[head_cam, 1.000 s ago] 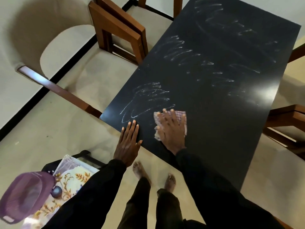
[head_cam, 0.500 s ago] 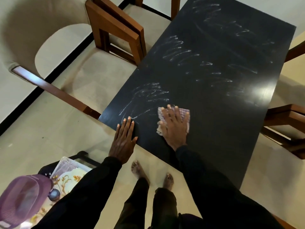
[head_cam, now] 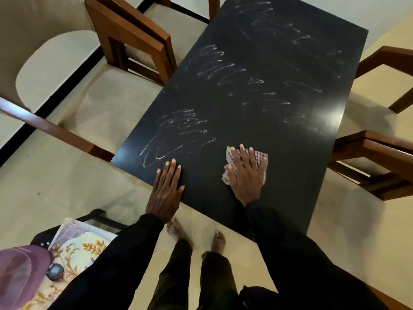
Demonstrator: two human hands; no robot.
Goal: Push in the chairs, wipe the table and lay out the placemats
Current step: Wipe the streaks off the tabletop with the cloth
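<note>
Your right hand (head_cam: 245, 173) lies flat on the checked cloth (head_cam: 260, 156), fingers spread and straight, pinning it to the table (head_cam: 268, 121) close to the near edge, about midway along it. You press rather than grasp, which suits wiping: the open palm spreads the load over the rag. Your left hand (head_cam: 166, 189) rests flat too, holding nothing, with its fingers on the top by the near left corner and its heel past the edge, probably to brace you as you lean in.

Pale streaks (head_cam: 178, 130) run from that corner up toward the far end, so the wiping looks far from finished. A wooden chair (head_cam: 134, 39) stands against the left edge and another (head_cam: 375, 157) against the right, both seemingly tucked in. The floral placemats (head_cam: 76, 245) wait on a low dark stand (head_cam: 98, 214) off the near left corner, within reach for later.
</note>
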